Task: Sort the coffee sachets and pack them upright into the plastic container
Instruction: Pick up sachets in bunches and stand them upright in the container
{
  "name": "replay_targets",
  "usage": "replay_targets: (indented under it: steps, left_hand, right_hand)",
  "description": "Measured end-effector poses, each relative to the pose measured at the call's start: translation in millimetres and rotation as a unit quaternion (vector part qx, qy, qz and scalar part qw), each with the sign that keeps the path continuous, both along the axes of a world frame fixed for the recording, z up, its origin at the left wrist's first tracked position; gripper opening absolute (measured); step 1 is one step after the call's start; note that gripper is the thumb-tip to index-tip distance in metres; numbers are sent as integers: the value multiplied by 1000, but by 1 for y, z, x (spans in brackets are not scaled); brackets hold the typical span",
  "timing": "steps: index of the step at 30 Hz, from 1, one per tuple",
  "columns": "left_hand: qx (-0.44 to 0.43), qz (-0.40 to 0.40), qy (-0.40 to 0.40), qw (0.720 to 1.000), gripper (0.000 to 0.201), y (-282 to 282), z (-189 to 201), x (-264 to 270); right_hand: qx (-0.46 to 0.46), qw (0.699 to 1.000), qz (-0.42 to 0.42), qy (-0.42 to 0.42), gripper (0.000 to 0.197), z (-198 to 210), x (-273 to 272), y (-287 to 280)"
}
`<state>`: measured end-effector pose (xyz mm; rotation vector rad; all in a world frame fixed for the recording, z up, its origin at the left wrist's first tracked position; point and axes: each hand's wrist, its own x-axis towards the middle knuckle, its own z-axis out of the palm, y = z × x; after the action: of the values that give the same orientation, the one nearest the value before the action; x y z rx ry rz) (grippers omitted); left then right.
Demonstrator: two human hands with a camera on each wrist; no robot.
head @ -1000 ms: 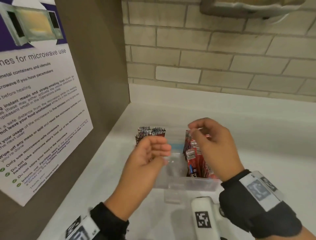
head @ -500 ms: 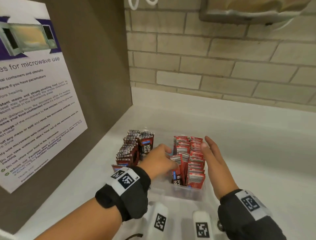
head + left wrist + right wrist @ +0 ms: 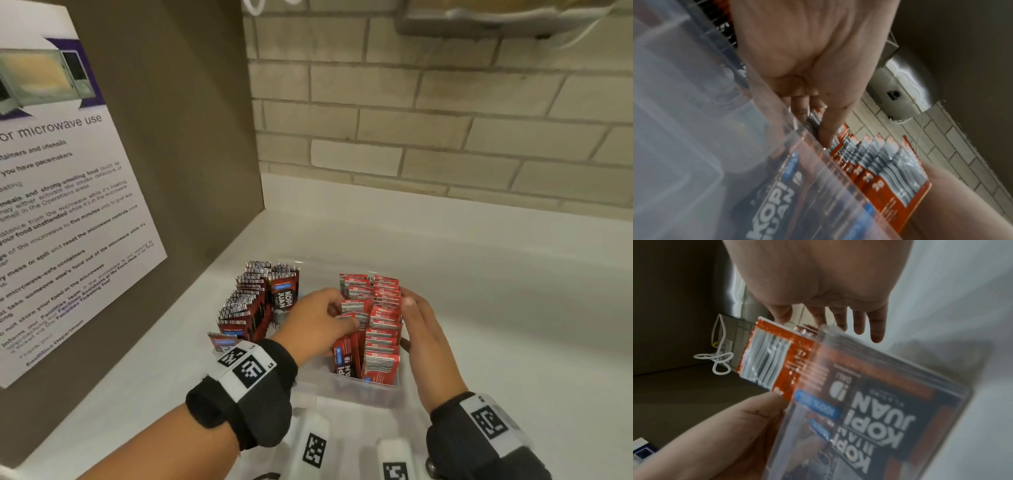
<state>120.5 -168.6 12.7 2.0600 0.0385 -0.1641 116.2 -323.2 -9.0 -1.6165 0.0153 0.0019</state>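
A clear plastic container (image 3: 363, 390) stands on the white counter. Dark red sachets (image 3: 253, 301) stand upright in a row along its left side, bright red sachets (image 3: 380, 322) along its right side. My left hand (image 3: 346, 318) reaches into the middle gap, and its curled fingers and thumb pinch the tops of some red sachets (image 3: 890, 170). In the left wrist view the left hand (image 3: 818, 126) shows behind the container wall (image 3: 694, 129). My right hand (image 3: 409, 305) lies with straight fingers against the right side of the red stack. Its fingers (image 3: 859, 321) stretch past the container (image 3: 900, 386).
A brown panel with a microwave-use poster (image 3: 68, 205) closes the left side, and a brick wall (image 3: 445, 120) stands behind. One sachet (image 3: 224, 341) leans at the container's front left corner. Two white tagged blocks (image 3: 313, 448) lie near the front edge.
Both hands came down from above the container to the red sachets. The left hand turned over and reached into the gap. The right hand flattened against the stack's right side.
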Motion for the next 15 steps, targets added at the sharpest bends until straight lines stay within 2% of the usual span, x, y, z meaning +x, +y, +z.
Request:
replay_targets:
  steps: [5, 15]
  left_hand:
    - [5, -12, -15, 1000, 23, 5, -4, 0]
    - [-1, -12, -79, 997, 14, 13, -3, -4]
  right_hand:
    - [-29, 999, -14, -11, 24, -6, -1, -2]
    - [-61, 996, -33, -47, 18, -3, -1, -11]
